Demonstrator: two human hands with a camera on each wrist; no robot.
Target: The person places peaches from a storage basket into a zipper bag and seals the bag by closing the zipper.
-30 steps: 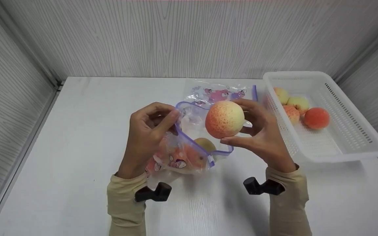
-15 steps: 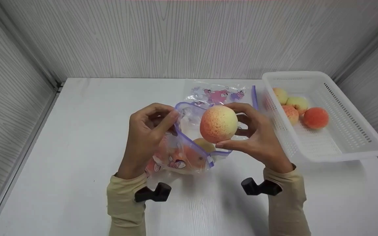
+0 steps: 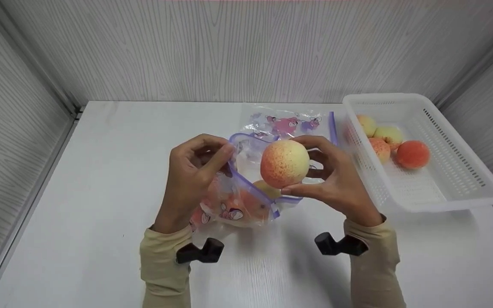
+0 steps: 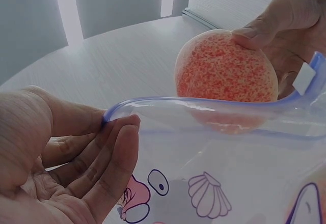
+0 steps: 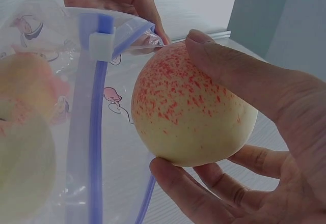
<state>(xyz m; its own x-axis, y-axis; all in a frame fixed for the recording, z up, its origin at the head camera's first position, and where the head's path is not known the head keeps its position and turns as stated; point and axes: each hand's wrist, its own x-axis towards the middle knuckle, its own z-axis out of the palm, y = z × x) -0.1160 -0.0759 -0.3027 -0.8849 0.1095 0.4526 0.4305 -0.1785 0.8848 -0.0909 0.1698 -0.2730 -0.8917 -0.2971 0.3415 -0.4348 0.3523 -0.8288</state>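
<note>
A clear zip bag (image 3: 246, 209) with a purple rim and cartoon prints lies mid-table, its mouth spread apart and several fruits inside. My left hand (image 3: 195, 175) pinches the rim at the left between thumb and fingers, seen closely in the left wrist view. Over the mouth, my right hand (image 3: 336, 184) grips a red-and-cream peach (image 3: 285, 164), thumb on one side and fingers on the other. In the right wrist view the peach (image 5: 193, 112) is beside the rim with its white slider (image 5: 102, 46). From the left wrist, the peach's lower part shows through the bag's clear plastic.
A white perforated basket (image 3: 447, 188) stands at the right with several peaches (image 3: 413, 154) in its left half. Behind the filled bag lies a second, flat zip bag (image 3: 287, 122) with a purple strip. Grey wood-grain panels (image 3: 246, 51) enclose the table (image 3: 114, 171).
My right hand has brought the peach slightly left and down over the bag's mouth, then nearly stopped. The left hand keeps its pinch on the rim, and the basket's peaches stay put.
</note>
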